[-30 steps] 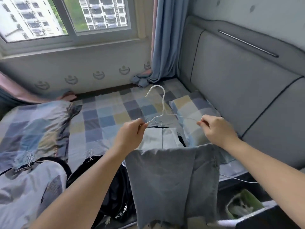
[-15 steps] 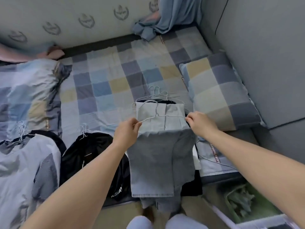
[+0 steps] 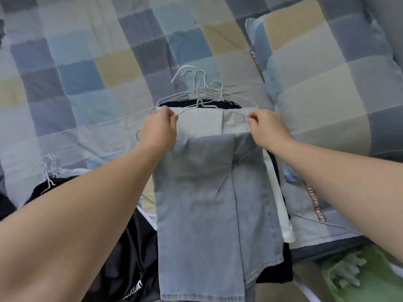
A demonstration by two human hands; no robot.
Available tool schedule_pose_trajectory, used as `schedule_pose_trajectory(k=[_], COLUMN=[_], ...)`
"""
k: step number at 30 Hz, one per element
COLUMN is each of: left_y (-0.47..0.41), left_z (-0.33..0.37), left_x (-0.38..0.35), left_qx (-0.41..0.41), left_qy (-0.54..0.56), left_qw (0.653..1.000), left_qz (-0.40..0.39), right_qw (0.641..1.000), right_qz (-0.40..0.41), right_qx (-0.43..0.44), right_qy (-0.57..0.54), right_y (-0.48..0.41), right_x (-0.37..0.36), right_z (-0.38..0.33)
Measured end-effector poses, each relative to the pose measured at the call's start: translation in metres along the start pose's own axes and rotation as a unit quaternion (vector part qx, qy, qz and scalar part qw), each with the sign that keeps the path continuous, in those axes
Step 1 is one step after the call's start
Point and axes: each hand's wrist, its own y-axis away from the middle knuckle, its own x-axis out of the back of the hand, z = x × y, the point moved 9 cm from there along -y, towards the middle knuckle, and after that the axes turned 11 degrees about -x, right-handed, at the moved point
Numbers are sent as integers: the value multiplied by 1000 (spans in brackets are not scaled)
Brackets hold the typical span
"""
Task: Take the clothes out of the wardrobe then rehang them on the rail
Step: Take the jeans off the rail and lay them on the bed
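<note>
Light blue jeans (image 3: 216, 203) hang folded over a white wire hanger (image 3: 197, 106). My left hand (image 3: 160, 127) pinches the hanger's left end and my right hand (image 3: 265, 127) pinches its right end. The jeans lie over a stack of hung clothes on the bed: a pale grey garment (image 3: 201, 123) and a black garment (image 3: 218, 103), with several wire hooks (image 3: 196, 80) bunched at the top. The wardrobe and the rail are out of view.
The stack rests on a checked bedsheet (image 3: 87, 62). A checked pillow (image 3: 316, 73) lies to the right. Black clothes on wire hangers (image 3: 46, 168) lie at the lower left. A green item (image 3: 357, 277) sits on the floor at the lower right.
Both hands have lowered the hanger with the jeans from the air down onto the clothes stack. My view has tilted down, away from the window.
</note>
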Motion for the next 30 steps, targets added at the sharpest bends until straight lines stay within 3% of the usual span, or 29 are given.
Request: schedule_pose_trajectory(k=[6, 15, 30], left_y=[11, 149, 350], left_z=[-14, 12, 19], left_x=[-45, -18, 182], left_qx=[-30, -44, -48], left_qy=[26, 20, -21], left_qw=[998, 992, 999], left_qz=[-57, -117, -7], right_qw=[996, 986, 979], right_qz=[-88, -140, 10], right_qx=[-18, 31, 161], right_qy=[-3, 89, 127], right_y=[4, 147, 364], right_x=[-56, -31, 76], right_z=[17, -4, -145])
